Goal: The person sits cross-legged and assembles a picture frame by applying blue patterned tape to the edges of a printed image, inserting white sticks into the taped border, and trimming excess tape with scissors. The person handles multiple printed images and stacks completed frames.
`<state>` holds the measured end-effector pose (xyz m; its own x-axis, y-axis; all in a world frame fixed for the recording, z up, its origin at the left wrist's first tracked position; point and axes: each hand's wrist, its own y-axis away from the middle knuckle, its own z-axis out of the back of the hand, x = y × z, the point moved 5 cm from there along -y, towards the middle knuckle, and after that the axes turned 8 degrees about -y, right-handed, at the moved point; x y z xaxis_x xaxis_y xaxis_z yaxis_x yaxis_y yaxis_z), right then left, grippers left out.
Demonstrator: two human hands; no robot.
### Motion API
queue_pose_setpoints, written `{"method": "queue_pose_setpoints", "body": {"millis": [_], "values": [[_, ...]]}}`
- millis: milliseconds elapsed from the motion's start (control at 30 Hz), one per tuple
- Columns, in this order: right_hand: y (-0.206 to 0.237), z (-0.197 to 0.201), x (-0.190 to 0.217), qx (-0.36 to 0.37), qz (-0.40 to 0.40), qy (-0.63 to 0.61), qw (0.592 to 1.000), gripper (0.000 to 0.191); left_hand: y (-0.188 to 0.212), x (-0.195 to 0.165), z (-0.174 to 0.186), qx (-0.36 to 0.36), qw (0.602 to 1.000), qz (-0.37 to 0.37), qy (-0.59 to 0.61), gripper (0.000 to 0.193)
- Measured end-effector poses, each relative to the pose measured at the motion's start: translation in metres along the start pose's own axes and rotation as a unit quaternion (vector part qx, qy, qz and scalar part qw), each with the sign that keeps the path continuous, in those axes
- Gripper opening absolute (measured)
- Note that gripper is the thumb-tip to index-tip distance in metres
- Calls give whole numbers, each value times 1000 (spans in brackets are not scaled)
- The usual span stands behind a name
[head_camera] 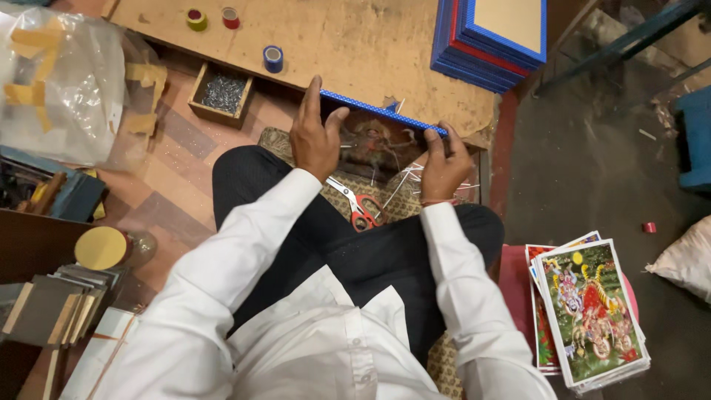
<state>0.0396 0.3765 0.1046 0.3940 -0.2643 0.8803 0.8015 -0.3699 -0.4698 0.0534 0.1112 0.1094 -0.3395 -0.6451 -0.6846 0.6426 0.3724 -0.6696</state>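
Note:
A picture frame with a blue dotted border (385, 112) stands tilted on edge in front of my crossed legs, its picture side facing me. My left hand (315, 137) grips its left end, thumb and forefinger over the top rail. My right hand (444, 159) holds the right end, fingers curled over the rail. Red-handled scissors (359, 207) lie on the patterned mat just below the frame, between my hands.
A low wooden board (355, 44) carries a stack of blue and red frames (492, 37), a blue tape roll (273, 58) and two small rolls. A box of nails (221, 92) sits at its edge. Colourful prints (589, 311) lie at my right; a plastic bag (59, 81) at left.

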Motion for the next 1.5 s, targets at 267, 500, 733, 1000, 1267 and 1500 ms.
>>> {"method": "queue_pose_setpoints", "body": {"millis": [267,500,733,1000,1267,1500], "values": [[-5,3,-26,19,-47,-50,998,35,-27,14,5,137,976,168,25,42],[-23,3,-44,89,-315,-430,841,16,-45,-57,7,172,962,-213,-2,25],[20,-10,84,100,240,139,956,16,-66,-43,-42,352,918,-118,-142,15],[50,-94,122,354,338,268,830,19,-74,-40,-42,392,909,-96,-101,26],[54,-107,107,350,319,336,814,15,-71,-34,-39,404,908,-59,-89,25],[57,-118,105,359,293,368,806,14,-70,-36,-33,395,914,-61,-75,23]]}}
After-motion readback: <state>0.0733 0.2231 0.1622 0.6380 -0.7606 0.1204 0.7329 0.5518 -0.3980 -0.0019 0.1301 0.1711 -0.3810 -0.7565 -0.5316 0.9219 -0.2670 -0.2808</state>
